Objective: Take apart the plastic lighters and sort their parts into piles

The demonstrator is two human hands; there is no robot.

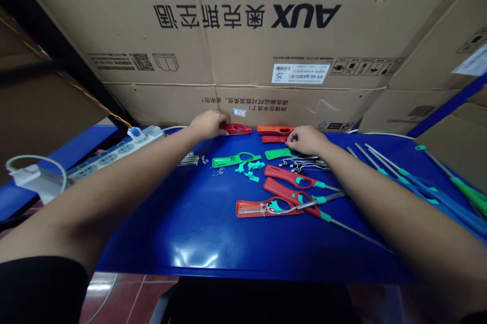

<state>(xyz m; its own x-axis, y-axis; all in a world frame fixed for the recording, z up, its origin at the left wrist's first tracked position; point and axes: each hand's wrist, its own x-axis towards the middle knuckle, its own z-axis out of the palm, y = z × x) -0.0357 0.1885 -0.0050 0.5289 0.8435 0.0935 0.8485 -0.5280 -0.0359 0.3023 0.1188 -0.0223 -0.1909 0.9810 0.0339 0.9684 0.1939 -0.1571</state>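
My left hand (208,124) reaches to the back of the table, its fingers closed on the end of a red lighter casing (239,129). My right hand (305,140) is closed, its fingertips pinching the end of a red casing half (273,139). Behind that lies an orange-red casing (274,130). A green casing half (279,153) lies just in front of the right fingers. Nearer the middle is another green casing half (235,160), beside small turquoise plastic pieces (251,166). An opened orange-red lighter half (251,208) shows a clear tank, wires and a metal tube.
Two red lighters (289,192) lie at centre right, and blue lighters (437,194) and a green lighter (462,186) at far right. Wired igniter parts (302,164) and metal pieces (189,159) are nearby. A power strip (114,154) stands left; a cardboard wall (236,60) closes the back.
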